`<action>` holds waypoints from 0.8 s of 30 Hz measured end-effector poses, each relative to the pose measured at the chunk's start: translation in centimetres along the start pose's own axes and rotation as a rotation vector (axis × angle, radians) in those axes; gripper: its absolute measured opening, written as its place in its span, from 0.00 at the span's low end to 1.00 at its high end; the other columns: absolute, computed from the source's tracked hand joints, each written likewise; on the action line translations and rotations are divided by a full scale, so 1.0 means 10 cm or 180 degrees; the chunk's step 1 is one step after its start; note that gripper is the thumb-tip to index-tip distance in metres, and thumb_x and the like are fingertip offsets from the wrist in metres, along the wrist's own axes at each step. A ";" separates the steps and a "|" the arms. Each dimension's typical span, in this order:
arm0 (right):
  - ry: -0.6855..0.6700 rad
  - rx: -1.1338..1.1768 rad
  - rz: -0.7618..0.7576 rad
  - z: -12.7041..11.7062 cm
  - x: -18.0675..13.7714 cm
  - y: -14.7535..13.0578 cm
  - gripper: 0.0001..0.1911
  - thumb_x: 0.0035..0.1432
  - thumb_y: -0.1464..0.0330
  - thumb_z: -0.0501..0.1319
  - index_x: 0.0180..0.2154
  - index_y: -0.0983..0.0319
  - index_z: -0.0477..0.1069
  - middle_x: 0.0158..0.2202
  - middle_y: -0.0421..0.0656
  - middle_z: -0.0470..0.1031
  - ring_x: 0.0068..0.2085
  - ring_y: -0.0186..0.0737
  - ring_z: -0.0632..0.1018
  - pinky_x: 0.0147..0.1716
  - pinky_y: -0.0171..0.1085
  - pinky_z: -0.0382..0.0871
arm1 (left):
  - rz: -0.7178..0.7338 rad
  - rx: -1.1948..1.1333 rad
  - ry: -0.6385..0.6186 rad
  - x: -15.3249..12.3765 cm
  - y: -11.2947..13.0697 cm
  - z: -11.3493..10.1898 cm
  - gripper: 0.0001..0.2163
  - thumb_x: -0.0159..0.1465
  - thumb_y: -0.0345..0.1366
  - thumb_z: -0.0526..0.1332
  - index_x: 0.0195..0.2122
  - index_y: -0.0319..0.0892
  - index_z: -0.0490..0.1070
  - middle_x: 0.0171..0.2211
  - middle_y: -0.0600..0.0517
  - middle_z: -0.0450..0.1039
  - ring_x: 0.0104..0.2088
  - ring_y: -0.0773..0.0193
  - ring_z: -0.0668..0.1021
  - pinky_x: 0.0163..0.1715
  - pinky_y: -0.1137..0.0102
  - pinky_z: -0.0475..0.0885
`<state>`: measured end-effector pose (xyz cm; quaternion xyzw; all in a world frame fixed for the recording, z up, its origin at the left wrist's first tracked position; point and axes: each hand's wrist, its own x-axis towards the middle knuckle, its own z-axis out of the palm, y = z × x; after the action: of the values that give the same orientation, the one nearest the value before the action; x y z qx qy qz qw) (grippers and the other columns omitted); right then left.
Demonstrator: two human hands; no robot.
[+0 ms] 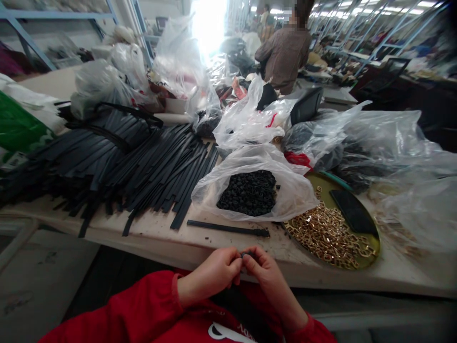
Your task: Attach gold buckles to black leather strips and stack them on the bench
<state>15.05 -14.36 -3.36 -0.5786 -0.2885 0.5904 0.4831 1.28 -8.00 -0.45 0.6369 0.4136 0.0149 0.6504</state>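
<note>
My left hand [217, 272] and my right hand [262, 272] meet in front of the table's front edge, fingers pinched together. Between the fingertips shows a small dark piece [247, 255]; its exact form is mostly hidden. Below the hands a black strap [239, 305] hangs toward my lap, its upper end covered by my left fingers. Just beyond the hands, a single narrow black strap [224, 227] lies on the table with small loops around its right end. Behind it, an open plastic bag [296, 195] holds a heap of small black loops [247, 193].
Many flat black straps [157, 166] are piled at the left. A round tray [373, 259] at the right carries gold-coloured metal buckles [328, 233] and a dark flat piece [353, 214]. Filled plastic bags [385, 138] crowd the back. A person [287, 57] is farther away.
</note>
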 end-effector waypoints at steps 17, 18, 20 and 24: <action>-0.0069 -0.0495 -0.0881 0.11 -0.16 0.05 0.13 0.55 0.59 0.57 0.32 0.63 0.67 0.28 0.39 0.68 0.29 0.33 0.68 0.29 0.32 0.61 | 0.0101 0.0112 -0.0377 -0.01 -0.07 -0.10 0.28 0.58 0.52 0.47 0.53 0.39 0.52 0.19 0.60 0.60 0.15 0.72 0.60 0.14 0.77 0.53; -0.0188 -0.0814 -0.0934 0.03 -0.18 0.03 0.13 0.56 0.59 0.55 0.34 0.63 0.67 0.29 0.39 0.69 0.30 0.33 0.69 0.29 0.32 0.62 | 0.0173 0.0074 -0.0365 -0.01 -0.07 -0.11 0.28 0.57 0.52 0.48 0.53 0.39 0.53 0.19 0.59 0.60 0.16 0.71 0.60 0.15 0.76 0.53; -0.0181 -0.1717 -0.0949 -0.23 -0.17 -0.08 0.12 0.58 0.61 0.53 0.36 0.62 0.68 0.32 0.40 0.72 0.32 0.34 0.71 0.30 0.31 0.64 | 0.0337 0.0013 -0.0405 0.00 -0.06 -0.13 0.24 0.57 0.52 0.49 0.46 0.39 0.61 0.20 0.58 0.60 0.19 0.71 0.61 0.17 0.76 0.55; 0.1486 -0.3976 -0.0713 -0.95 0.07 -0.45 0.09 0.59 0.68 0.51 0.35 0.63 0.69 0.34 0.44 0.74 0.36 0.37 0.74 0.36 0.32 0.64 | 0.0318 0.0020 -0.0309 0.03 0.04 -0.16 0.17 0.54 0.51 0.48 0.29 0.41 0.61 0.17 0.60 0.52 0.18 0.71 0.58 0.17 0.75 0.52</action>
<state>25.38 -14.17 -1.15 -0.8282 -0.5219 0.1187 0.1660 0.76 -6.48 -0.04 0.6588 0.3493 0.0150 0.6662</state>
